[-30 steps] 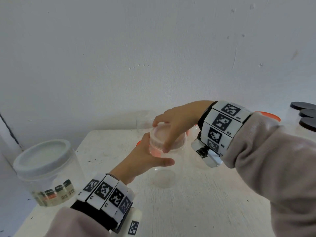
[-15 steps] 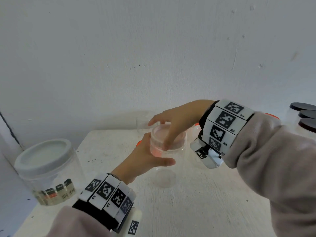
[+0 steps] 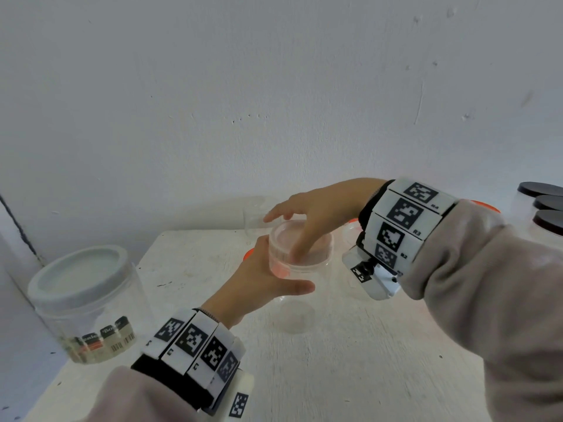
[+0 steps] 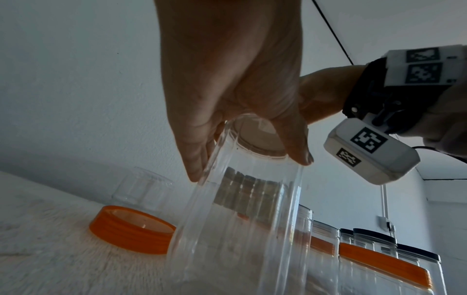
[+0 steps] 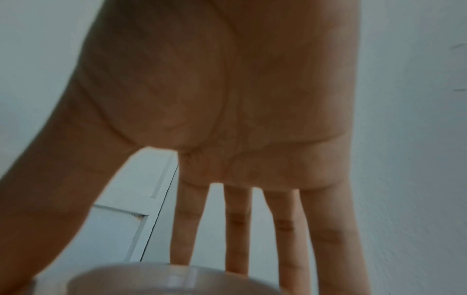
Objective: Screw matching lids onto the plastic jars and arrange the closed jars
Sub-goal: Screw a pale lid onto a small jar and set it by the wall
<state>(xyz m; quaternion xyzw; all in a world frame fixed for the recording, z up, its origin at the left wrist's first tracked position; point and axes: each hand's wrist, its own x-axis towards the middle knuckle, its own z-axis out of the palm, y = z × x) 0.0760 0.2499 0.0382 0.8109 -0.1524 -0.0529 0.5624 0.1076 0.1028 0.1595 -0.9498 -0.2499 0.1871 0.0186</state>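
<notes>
Your left hand (image 3: 259,281) grips a clear plastic jar (image 3: 300,287) just under its neck, thumb on the near side and fingers curled round the far side, and holds it upright with its base on the white table (image 3: 335,376). A translucent, pinkish-white lid (image 3: 300,243) sits on the jar's mouth. Your right hand (image 3: 320,214) is spread above that lid, its fingers straight and fanned apart: the head view shows your thumb coming down at the lid's near rim and the other fingers reaching out past the far rim, and the right wrist view shows 4 straight fingers (image 5: 237,239) and an open palm over the lid (image 5: 151,279). Nothing is clasped in it; you cannot tell from these views whether the thumb tip touches the lid. In the left wrist view the jar (image 4: 240,219) leans across the picture, and behind it an orange lid (image 4: 131,229) lies open side up on the table, just in front of a small clear lidless jar (image 4: 141,189). To your right stand closed jars in rows, some with orange lids (image 4: 379,259) and some with black lids (image 3: 545,202). At the table's left edge stands a wide clear jar (image 3: 88,303) with a pale grey lid and small labelled packets at its bottom.
</notes>
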